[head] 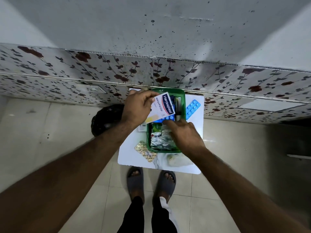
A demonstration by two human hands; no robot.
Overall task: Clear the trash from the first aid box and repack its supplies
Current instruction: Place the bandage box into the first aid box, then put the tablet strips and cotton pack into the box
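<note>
A green first aid box [182, 98] sits on a small white table [196, 125]. My left hand [138, 107] holds a white Hansaplast plaster box [162, 107] above the green box's left side. My right hand [184, 133] reaches into the green box, fingertips touching a blue blister strip [165, 118] inside; whether it grips anything I cannot tell. A dark tube [178, 108] lies upright in the box's right part. Crumpled silver and green wrappers [160, 140] fill its near half.
A blue pill strip [193, 109] lies on the table right of the box. A gold pill strip [146, 151] and a pale plastic bag [178, 159] lie near the front edge. A black trash bag [107, 121] stands on the floor at left. A floral-papered wall runs behind.
</note>
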